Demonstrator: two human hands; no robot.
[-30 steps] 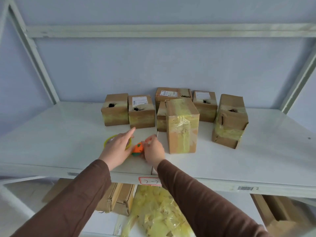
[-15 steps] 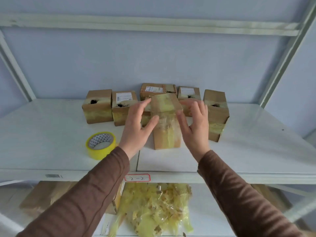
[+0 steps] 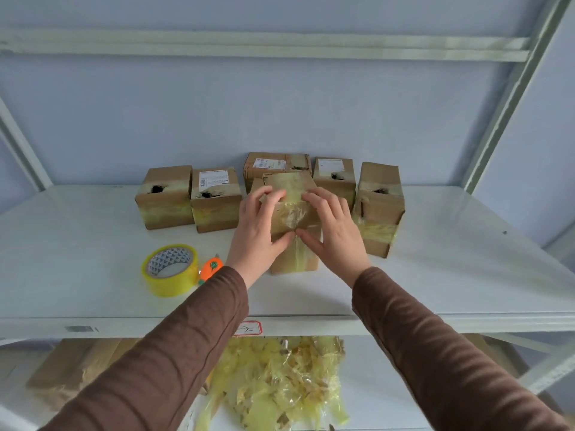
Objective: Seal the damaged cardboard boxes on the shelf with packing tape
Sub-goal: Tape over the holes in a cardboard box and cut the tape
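A tall cardboard box (image 3: 294, 234) stands near the front middle of the white shelf (image 3: 451, 275), wrapped in wrinkled yellowish packing tape. Both hands press flat on its upper front, fingers straight: left hand (image 3: 259, 227), right hand (image 3: 334, 231). Behind it stand boxes with torn holes; their white shipping labels are too small to read. A yellow tape roll (image 3: 169, 269) lies to the left.

A single head-worn wide-angle view looks forward and slightly down from in front of the white metal shelf (image 3: 93, 275), close enough that both brown sleeves enter from the bottom edge. It faces the pale blue back wall (image 3: 280, 104); the shelf's front edge crosses low, with the lower level visible beneath.
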